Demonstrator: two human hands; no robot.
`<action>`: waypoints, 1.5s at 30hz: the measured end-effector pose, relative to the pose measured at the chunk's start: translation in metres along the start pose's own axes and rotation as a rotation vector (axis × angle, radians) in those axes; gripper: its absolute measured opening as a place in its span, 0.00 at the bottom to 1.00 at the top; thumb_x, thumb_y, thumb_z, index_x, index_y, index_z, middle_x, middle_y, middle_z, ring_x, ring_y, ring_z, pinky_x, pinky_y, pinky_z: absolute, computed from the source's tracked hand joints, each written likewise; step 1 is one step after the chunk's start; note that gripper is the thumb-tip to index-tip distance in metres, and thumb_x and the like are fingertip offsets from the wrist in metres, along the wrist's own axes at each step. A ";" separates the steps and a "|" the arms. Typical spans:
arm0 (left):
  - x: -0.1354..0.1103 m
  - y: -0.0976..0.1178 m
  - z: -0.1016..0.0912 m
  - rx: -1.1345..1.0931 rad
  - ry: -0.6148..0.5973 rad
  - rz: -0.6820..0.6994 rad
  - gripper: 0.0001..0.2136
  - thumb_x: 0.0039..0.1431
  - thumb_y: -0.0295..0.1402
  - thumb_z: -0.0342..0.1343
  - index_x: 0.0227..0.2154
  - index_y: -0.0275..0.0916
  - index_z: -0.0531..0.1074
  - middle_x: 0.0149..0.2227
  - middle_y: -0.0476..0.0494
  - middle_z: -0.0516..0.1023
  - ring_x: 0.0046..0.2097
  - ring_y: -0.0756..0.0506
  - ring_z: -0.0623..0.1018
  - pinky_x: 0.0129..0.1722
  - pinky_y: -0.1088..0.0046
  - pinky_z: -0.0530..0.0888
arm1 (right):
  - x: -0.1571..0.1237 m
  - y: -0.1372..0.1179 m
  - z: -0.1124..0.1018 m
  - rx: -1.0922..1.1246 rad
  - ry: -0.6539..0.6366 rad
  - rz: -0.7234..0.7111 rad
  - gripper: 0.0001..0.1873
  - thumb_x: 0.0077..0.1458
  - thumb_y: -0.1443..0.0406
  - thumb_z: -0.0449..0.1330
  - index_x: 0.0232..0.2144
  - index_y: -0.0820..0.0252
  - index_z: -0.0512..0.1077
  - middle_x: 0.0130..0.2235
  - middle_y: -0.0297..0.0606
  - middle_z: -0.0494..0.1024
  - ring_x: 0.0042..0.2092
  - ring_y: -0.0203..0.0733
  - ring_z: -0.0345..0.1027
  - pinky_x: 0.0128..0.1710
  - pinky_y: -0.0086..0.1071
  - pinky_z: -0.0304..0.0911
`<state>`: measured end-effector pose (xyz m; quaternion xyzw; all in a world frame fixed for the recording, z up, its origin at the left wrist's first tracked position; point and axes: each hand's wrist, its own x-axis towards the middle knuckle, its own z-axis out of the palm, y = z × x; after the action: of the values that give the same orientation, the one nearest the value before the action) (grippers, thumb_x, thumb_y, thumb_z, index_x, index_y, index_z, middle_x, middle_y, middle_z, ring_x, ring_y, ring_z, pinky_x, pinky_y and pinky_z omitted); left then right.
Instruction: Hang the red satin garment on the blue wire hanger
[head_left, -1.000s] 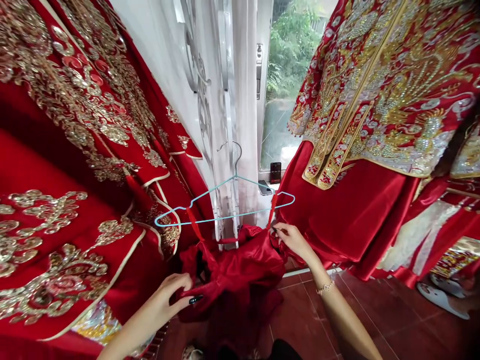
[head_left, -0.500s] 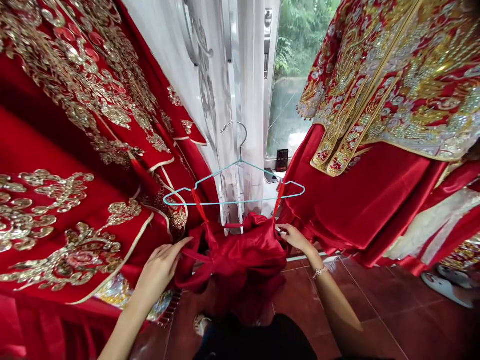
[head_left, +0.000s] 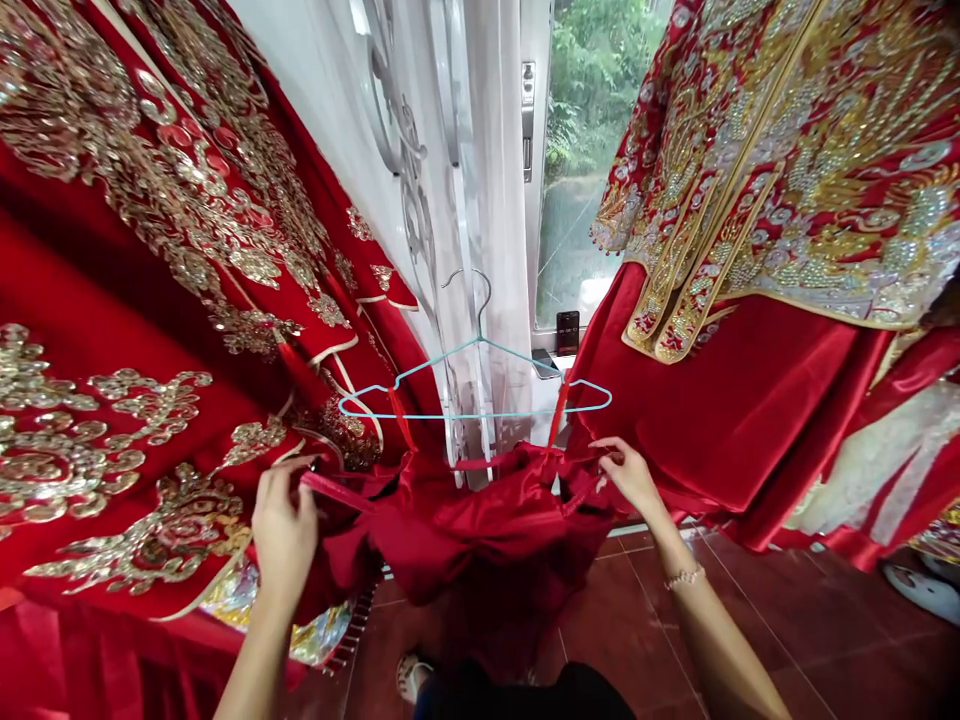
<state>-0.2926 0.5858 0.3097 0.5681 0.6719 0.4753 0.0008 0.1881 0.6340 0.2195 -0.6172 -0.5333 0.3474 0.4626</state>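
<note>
A red satin garment (head_left: 480,530) hangs bunched from a pale blue wire hanger (head_left: 480,408) by two narrow red loops. My left hand (head_left: 285,530) is shut on a red ribbon strap (head_left: 334,490) at the garment's left side. My right hand (head_left: 630,475) pinches the garment's upper right edge between fingers and thumb, where a thin red strap runs. The hanger's metal hook (head_left: 471,285) rests on a clear acrylic rail in front of a sheer white curtain (head_left: 499,200). The garment's lower part drops out of sight below the bunched satin.
A red gown with gold sequin embroidery (head_left: 150,300) fills the left side. A gold-embroidered red jacket and satin skirt (head_left: 780,180) hang on the right. Behind are a window (head_left: 581,170) and a black phone (head_left: 568,332) on its sill. Below lies a brown tile floor (head_left: 637,620).
My hands have moved apart, spreading the satin wider. My left hand has risen and taken the red strap. The view has shifted slightly.
</note>
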 end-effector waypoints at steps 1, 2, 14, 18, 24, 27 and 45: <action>0.005 0.002 0.001 -0.112 0.004 -0.098 0.11 0.62 0.38 0.49 0.46 0.42 0.64 0.50 0.41 0.72 0.42 0.40 0.81 0.34 0.65 0.80 | -0.001 -0.005 0.000 0.187 -0.018 0.034 0.17 0.46 0.62 0.58 0.42 0.54 0.70 0.24 0.30 0.76 0.25 0.43 0.73 0.32 0.39 0.72; 0.010 0.003 0.004 -0.235 -0.006 -0.186 0.12 0.61 0.39 0.52 0.45 0.43 0.61 0.47 0.44 0.72 0.36 0.42 0.82 0.27 0.68 0.78 | -0.002 -0.009 0.001 0.366 -0.033 0.065 0.20 0.45 0.62 0.59 0.44 0.53 0.68 0.24 0.28 0.76 0.25 0.42 0.74 0.33 0.40 0.73; 0.031 0.001 0.013 -0.800 -0.287 -0.537 0.19 0.42 0.40 0.67 0.28 0.40 0.63 0.35 0.44 0.82 0.43 0.37 0.83 0.35 0.61 0.84 | -0.012 -0.046 0.008 0.665 0.218 -0.373 0.44 0.53 0.64 0.62 0.68 0.46 0.49 0.56 0.44 0.77 0.61 0.46 0.69 0.66 0.51 0.57; 0.041 0.009 0.015 -0.828 -0.221 -0.458 0.16 0.42 0.41 0.68 0.29 0.38 0.69 0.39 0.41 0.82 0.49 0.35 0.81 0.36 0.61 0.84 | 0.016 -0.059 -0.005 0.498 0.303 -0.463 0.56 0.52 0.60 0.66 0.72 0.51 0.37 0.62 0.50 0.71 0.62 0.46 0.67 0.65 0.50 0.57; 0.057 0.027 0.030 -0.770 -0.151 -0.388 0.21 0.33 0.46 0.70 0.23 0.37 0.69 0.31 0.41 0.81 0.45 0.35 0.81 0.39 0.62 0.82 | 0.053 -0.073 -0.010 0.428 0.246 -0.565 0.60 0.50 0.60 0.69 0.72 0.52 0.34 0.59 0.50 0.74 0.61 0.45 0.69 0.63 0.47 0.61; 0.061 0.038 0.037 -0.750 -0.178 -0.316 0.21 0.35 0.46 0.69 0.25 0.38 0.67 0.27 0.44 0.79 0.42 0.38 0.81 0.39 0.67 0.79 | 0.073 -0.077 -0.014 0.421 0.278 -0.608 0.63 0.47 0.60 0.70 0.72 0.52 0.33 0.58 0.49 0.75 0.58 0.44 0.72 0.61 0.46 0.63; 0.090 0.084 0.040 -0.278 -0.422 0.286 0.09 0.58 0.41 0.50 0.32 0.42 0.61 0.31 0.52 0.71 0.36 0.48 0.72 0.41 0.71 0.66 | 0.074 -0.156 -0.024 0.174 -0.115 -0.576 0.38 0.46 0.60 0.70 0.60 0.58 0.69 0.32 0.36 0.83 0.35 0.41 0.78 0.41 0.35 0.75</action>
<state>-0.2388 0.6723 0.3899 0.7379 0.4982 0.4294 0.1514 0.1722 0.7017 0.3790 -0.3781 -0.6799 0.2806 0.5622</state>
